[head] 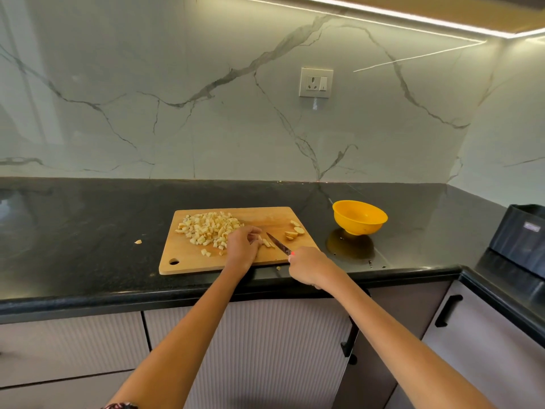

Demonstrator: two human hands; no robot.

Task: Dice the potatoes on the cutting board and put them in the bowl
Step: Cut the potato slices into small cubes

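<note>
Both forearms extended over counter edge. Left hand (pixel 242 246) curled, pinching potato strips (pixel 267 242) mid cutting board (pixel 188 258). Right hand (pixel 306 265) fisted around knife (pixel 278 244), blade angled onto strips. Diced pile (pixel 209 227) board-left; bowl (pixel 359 216) right, apart.

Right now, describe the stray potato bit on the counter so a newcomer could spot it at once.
Start at the cutting board on the black counter. Look just off its left edge, level with the diced pile. The stray bit lies there alone on dark stone, the only pale piece left of the board, apart from every other piece.
</note>
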